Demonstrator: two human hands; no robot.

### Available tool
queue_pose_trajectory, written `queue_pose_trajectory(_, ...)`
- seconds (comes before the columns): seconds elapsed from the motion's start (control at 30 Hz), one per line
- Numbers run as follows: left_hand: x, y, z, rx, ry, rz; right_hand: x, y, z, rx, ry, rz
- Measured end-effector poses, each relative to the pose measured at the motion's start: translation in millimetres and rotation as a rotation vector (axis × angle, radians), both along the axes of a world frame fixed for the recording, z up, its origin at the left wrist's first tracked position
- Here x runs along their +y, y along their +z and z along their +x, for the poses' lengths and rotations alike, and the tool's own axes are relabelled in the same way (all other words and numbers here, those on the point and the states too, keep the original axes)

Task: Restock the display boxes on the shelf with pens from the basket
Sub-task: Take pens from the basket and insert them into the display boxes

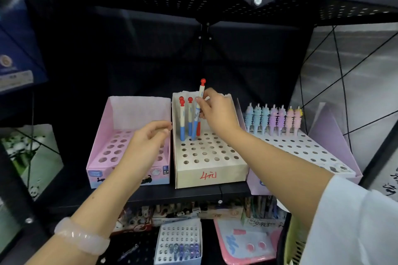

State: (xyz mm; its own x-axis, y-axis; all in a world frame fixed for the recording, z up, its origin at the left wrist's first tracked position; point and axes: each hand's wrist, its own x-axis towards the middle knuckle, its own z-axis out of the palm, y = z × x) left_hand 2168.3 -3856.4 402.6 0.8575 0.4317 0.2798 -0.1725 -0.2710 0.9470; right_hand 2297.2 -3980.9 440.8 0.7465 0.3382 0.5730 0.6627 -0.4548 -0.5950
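Two pens [198, 109] pinched in right hand [215, 112] grip; left hand [150, 135] loosely curled, holding nothing.

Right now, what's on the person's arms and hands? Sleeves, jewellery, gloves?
Left hand is bare, no glove; its wrist carries a chunky pale pink translucent bangle, forearm uncovered. Right hand is bare too, forearm uncovered up to a loose white sleeve near the elbow. No rings or watch visible.
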Motion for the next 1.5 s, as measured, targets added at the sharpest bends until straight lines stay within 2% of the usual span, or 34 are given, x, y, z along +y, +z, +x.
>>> queue_pose_trajectory(0.1,1.3,-1.3,-0.1,0.011,-0.006,-0.004,3.6,0.2,-0.4,-0.024,-0.005,-0.039)
queue_pose_trajectory(0.23,1.0,-4.5,-1.4,0.018,-0.013,-0.008,4.6,-5.0,1.0,-0.009,-0.014,0.011)
queue_pose_trajectory(0.47,-2.4,-3.0,-5.3,0.001,-0.016,-0.010,12.2,-33.2,-0.1,0.116,0.023,-0.315)
queue_pose_trajectory(0.6,-8.5,1.3,-11.7,-0.024,-0.051,0.038,0.3,-32.5,-1.3,0.192,0.050,-0.274)
queue_pose_trajectory(0.77,-41.4,10.9,-14.7,-0.044,-0.163,0.087,-51.2,-10.9,-23.5,0.289,0.209,-0.228)
queue_pose_trajectory(0.93,-104.6,-3.5,-13.1,0.002,-0.352,0.143,-159.4,-11.4,-64.5,0.481,0.347,-0.163)
queue_pose_trajectory(1.0,-135.8,-23.6,-13.3,0.054,-0.458,0.202,-207.9,-28.7,-77.8,0.583,0.324,-0.177)
queue_pose_trajectory(1.1,-182.4,-58.7,-14.0,0.149,-0.648,0.316,-271.4,-70.3,-93.4,0.736,0.232,-0.303)
queue_pose_trajectory(1.2,-222.1,-89.6,-11.1,0.202,-0.779,0.452,-315.5,-117.3,-102.9,0.742,0.129,-0.501)
queue_pose_trajectory(1.33,-255.6,-125.4,-5.6,0.284,-0.877,0.671,-347.9,-183.2,-101.4,0.779,0.055,-0.711)
queue_pose_trajectory(1.5,-266.0,-161.3,-1.9,0.406,-0.854,0.691,-364.7,-259.0,-87.6,0.829,-0.031,-0.837)
